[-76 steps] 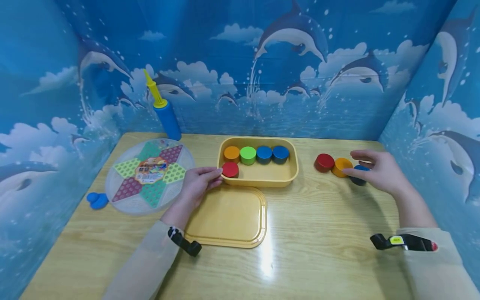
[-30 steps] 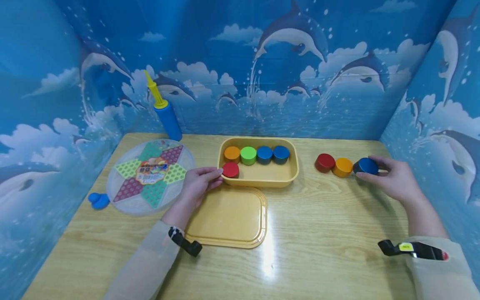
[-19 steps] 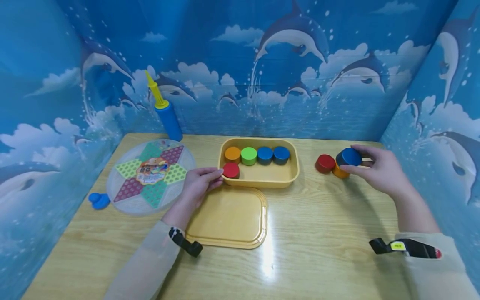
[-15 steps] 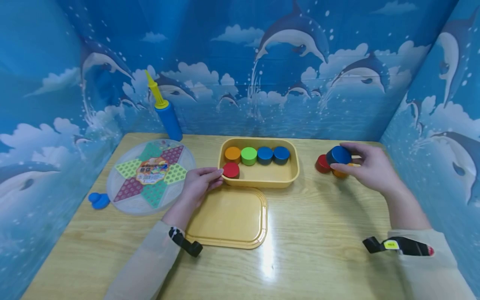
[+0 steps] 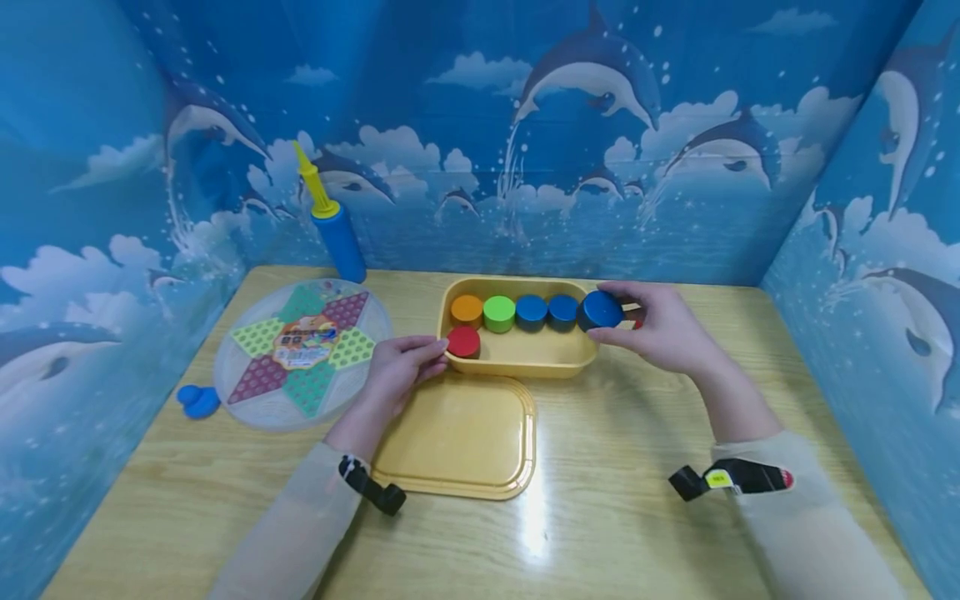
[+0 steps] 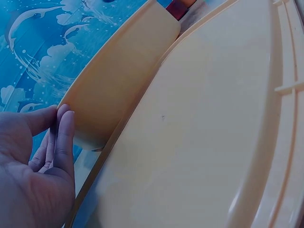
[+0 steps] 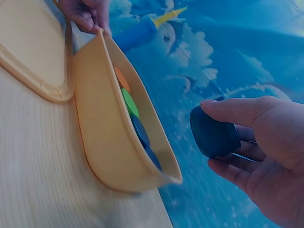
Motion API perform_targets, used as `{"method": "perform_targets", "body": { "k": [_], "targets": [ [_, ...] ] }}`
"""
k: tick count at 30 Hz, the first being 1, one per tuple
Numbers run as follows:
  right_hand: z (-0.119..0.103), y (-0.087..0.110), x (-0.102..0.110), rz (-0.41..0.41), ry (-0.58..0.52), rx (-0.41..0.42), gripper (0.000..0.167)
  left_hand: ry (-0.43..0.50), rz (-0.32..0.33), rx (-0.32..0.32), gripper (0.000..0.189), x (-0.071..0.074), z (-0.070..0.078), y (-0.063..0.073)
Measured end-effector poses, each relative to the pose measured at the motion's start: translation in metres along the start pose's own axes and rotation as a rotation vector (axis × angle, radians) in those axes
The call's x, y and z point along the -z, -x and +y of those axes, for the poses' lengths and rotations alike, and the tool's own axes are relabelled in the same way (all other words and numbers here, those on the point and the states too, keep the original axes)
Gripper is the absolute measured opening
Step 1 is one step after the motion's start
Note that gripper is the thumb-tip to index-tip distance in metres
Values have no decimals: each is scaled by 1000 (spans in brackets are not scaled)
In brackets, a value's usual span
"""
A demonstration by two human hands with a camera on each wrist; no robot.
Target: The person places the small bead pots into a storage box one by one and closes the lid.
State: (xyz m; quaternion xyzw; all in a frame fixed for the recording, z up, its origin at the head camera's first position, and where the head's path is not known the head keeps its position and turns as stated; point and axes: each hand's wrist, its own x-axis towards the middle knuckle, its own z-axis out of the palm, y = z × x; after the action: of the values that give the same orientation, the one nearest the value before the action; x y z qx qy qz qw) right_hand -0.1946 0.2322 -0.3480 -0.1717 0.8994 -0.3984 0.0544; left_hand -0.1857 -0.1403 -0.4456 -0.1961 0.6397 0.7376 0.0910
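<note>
My right hand (image 5: 660,327) pinches a dark blue cylinder block (image 5: 600,310) between thumb and fingers, above the right end of a yellow plastic box (image 5: 525,367). In the right wrist view that block (image 7: 211,133) is up off the table, beyond the box's near end. My left hand (image 5: 401,371) pinches the box's rim at the front left corner; the left wrist view shows thumb and fingertips on the rim. Inside the box an orange block (image 5: 467,311), a green block (image 5: 498,313) and two blue blocks (image 5: 532,312) form a row, with a red block (image 5: 464,342) in front.
A yellow lid (image 5: 457,437) lies before the box. To the left are a round Chinese checkers board (image 5: 300,350), a small blue object (image 5: 198,402) and a standing blue-and-yellow pump (image 5: 339,237). Behind the right hand, a red block (image 5: 633,314) is mostly hidden.
My right hand has picked up the blue block from the right of the table and carried it left to the box's right end. The left hand stays at the rim.
</note>
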Motion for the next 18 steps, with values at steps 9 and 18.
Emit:
{"method": "perform_targets", "body": {
  "k": [9,18],
  "targets": [
    [-14,-31,-34,-81,-13,59,68,9,-2,-11,30,2,-1,-1],
    [-22,-55,-67,-147,-11,77,65,4,-12,-12,31,1,-3,-3]
  ]
}}
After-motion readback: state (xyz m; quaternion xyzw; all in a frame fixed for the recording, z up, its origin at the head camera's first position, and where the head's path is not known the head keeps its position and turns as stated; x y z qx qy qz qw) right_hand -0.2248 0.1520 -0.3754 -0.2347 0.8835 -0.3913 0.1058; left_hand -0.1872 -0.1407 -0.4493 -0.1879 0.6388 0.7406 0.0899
